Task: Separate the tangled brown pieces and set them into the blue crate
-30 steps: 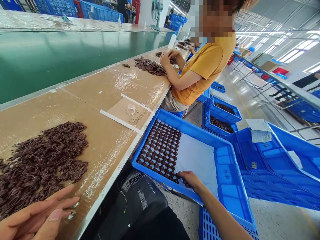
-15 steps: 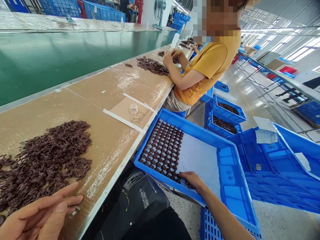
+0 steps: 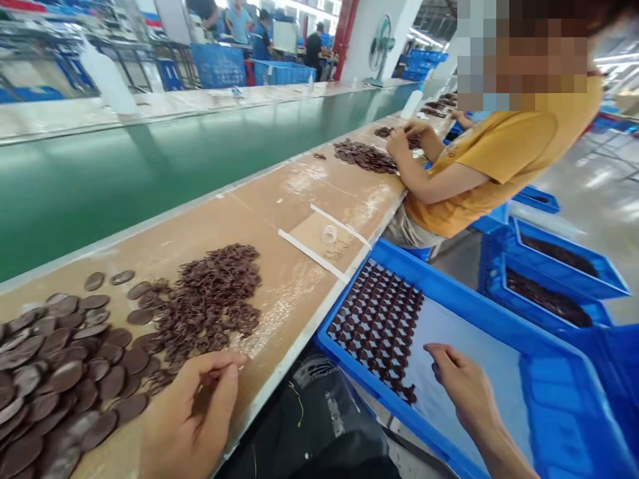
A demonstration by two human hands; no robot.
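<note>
Pieces [image 3: 382,322]: dark brown, in close rows on a white sheet [image 3: 474,332], filling the left part of a blue tray [image 3: 562,412]; one juts out at the end of the rows nearest the wearer.

Right hand [image 3: 464,386]: over the sheet, just beside the rows, fingers curled inward. A dark patch shows beneath them; cannot tell whether they pinch a piece or are free of one. Contact with the sheet also unclear.

Left hand [image 3: 194,406]: above the worktop [image 3: 294,313], near its edge; thumb and forefinger pressed together at the tips, remaining fingers folded behind. Anything between the tips is too small to make out.

Just beyond the left hand: a heap of thin brown curls [image 3: 214,299]. Its left side meets a larger spread of flat oval discs [image 3: 64,376], overlapping, some with a pale sheen.

Farther along the worktop: two strips of white tape [image 3: 312,254], a small clear cup [image 3: 329,233] between them. Past these, a co-worker in an orange shirt [image 3: 514,166], both hands raised together beside a brown pile [image 3: 367,156].

Across the worktop: a green belt [image 3: 200,173]. On its far side, a white bottle [image 3: 107,80] and a fan [image 3: 381,43].
</note>
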